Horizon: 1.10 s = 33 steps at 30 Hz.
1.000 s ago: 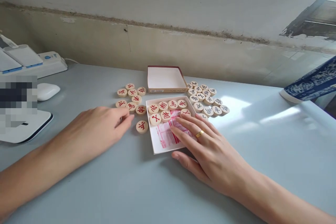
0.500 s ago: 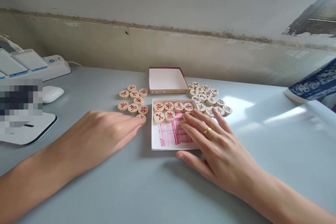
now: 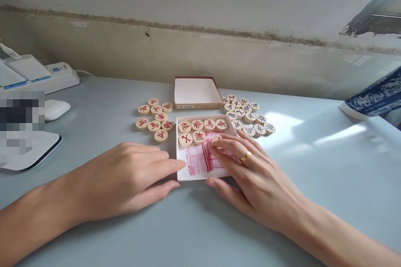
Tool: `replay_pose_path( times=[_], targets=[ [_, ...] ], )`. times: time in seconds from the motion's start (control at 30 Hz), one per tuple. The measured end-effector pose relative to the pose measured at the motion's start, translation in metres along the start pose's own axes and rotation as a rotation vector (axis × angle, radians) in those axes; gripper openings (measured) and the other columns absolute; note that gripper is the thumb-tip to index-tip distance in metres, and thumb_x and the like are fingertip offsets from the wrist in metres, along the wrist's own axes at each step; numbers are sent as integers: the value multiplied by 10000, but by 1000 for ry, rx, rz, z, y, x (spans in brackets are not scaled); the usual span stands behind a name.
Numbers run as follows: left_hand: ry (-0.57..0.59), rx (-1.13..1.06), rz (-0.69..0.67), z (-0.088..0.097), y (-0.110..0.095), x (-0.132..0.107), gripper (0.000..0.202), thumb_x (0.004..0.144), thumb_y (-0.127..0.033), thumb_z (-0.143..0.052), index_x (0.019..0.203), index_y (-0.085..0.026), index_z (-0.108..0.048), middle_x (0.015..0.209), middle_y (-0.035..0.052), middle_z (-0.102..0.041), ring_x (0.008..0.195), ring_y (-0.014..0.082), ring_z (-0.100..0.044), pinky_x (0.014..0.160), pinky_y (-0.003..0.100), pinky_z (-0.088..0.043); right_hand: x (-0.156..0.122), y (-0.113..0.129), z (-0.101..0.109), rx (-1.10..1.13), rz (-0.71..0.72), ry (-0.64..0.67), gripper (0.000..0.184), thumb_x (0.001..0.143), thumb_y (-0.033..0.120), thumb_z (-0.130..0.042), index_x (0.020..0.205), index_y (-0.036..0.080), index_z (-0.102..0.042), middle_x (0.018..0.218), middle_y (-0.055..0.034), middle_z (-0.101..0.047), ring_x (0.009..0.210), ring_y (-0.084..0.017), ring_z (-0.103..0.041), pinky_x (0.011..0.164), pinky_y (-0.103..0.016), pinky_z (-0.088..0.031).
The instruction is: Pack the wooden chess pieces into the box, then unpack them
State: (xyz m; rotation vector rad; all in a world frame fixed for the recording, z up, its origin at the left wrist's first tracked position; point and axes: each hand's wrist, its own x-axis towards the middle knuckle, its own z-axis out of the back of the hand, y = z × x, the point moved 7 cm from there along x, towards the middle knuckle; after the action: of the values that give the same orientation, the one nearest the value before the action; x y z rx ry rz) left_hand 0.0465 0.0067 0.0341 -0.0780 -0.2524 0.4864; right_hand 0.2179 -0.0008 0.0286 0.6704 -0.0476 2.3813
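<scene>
My left hand [image 3: 138, 175] is beside the left front corner of a shallow white box [image 3: 200, 178]. Its index fingertip reaches over the left rim and its thumb is near the corner, apart from the finger; the hand holds nothing. In the box lie several Chinese chess pieces [image 3: 198, 137] with red characters, in two rows at the back. My right hand [image 3: 250, 175], with a gold ring, is stretched over the box's right side. Its fingertips touch a piece [image 3: 216, 138] they partly cover. The thumb is apart, by the front rim.
Loose red-character pieces [image 3: 154, 125] lie left of the box, dark-character pieces [image 3: 239, 112] to the right. An open box lid [image 3: 197, 91] stands behind. A white mouse [image 3: 57, 109] and power strip [image 3: 64, 77] are at the left; a blue patterned object [image 3: 372, 96] is at the right.
My left hand has left a red-character piece on the table and moved toward me, to the box's left edge. My right fingers have bent a little over the piece in the box.
</scene>
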Motion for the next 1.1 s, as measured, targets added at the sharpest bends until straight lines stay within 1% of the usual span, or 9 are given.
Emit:
replay_pose_path(
  times=[0.13, 0.23, 0.37, 0.47, 0.6, 0.77, 0.83, 0.97, 1.1],
  targets=[
    [-99, -121, 55, 11, 1, 0, 347, 1062, -459, -465, 1190, -182, -630, 718, -17, -658, 599, 143, -612, 597, 263, -440, -2, 3, 12, 71, 30, -100, 349, 1062, 308, -516, 1214, 17, -632, 1224, -218, -624, 1179, -300, -612, 1031, -479, -558],
    [-198, -361, 291, 18, 8, 1, 305, 1054, -462, -477, 1104, -241, -681, 699, -50, -645, 584, 100, -587, 578, 196, -435, -3, 17, 20, 123, 144, -126, 402, 1086, 349, -460, 1244, 13, -613, 1268, -236, -604, 1333, -285, -539, 1165, -465, -479],
    [-41, -754, 605, -3, 8, 2, 313, 966, -520, -579, 952, -251, -740, 723, -43, -658, 608, 111, -561, 516, 186, -394, -2, 41, 26, 117, 343, -122, 248, 1057, 209, -505, 1144, 59, -682, 1126, -162, -703, 1282, -202, -588, 1229, -380, -438],
    [45, -961, 664, -15, 1, 3, 316, 931, -507, -605, 865, -218, -713, 693, -35, -578, 618, 109, -482, 530, 195, -368, 0, 50, 26, 112, 405, -143, 177, 997, 161, -608, 1065, 45, -723, 1010, -132, -727, 1184, -219, -647, 1210, -380, -472],
    [66, -1071, 664, -20, -2, 3, 312, 920, -476, -595, 807, -191, -647, 727, -26, -553, 667, 117, -467, 587, 209, -383, 2, 50, 23, 123, 384, -151, 172, 946, 178, -692, 1026, 35, -745, 1037, -125, -701, 1170, -295, -652, 1110, -390, -566],
    [85, -942, 676, -9, 18, -2, 363, 945, -517, -507, 803, -196, -601, 725, -26, -514, 667, 133, -460, 583, 228, -365, -4, 46, 26, 83, 317, -147, 199, 961, 145, -653, 1142, 89, -716, 1119, -112, -697, 1292, -282, -574, 1158, -361, -501],
    [189, -829, 688, -5, 31, -7, 388, 955, -541, -477, 792, -201, -569, 725, -28, -494, 660, 137, -444, 575, 234, -346, -6, 41, 29, 90, 282, -156, 186, 974, 141, -626, 1134, 94, -710, 1140, -137, -696, 1291, -283, -577, 1136, -380, -515],
    [500, -707, 733, -11, 47, -23, 431, 964, -588, -466, 777, -206, -541, 734, -29, -502, 661, 141, -449, 580, 244, -343, -3, 29, 22, 115, 194, -98, 203, 993, 107, -551, 1131, 93, -699, 1152, -148, -700, 1212, -284, -621, 1032, -407, -577],
    [496, -485, 796, -11, 57, -35, 476, 995, -602, -416, 747, -211, -528, 664, -37, -505, 562, 129, -415, 502, 248, -292, 1, 24, 13, 113, 154, -63, 221, 977, 91, -547, 1157, 84, -675, 1156, -168, -692, 1226, -297, -611, 975, -431, -606]
  ],
)
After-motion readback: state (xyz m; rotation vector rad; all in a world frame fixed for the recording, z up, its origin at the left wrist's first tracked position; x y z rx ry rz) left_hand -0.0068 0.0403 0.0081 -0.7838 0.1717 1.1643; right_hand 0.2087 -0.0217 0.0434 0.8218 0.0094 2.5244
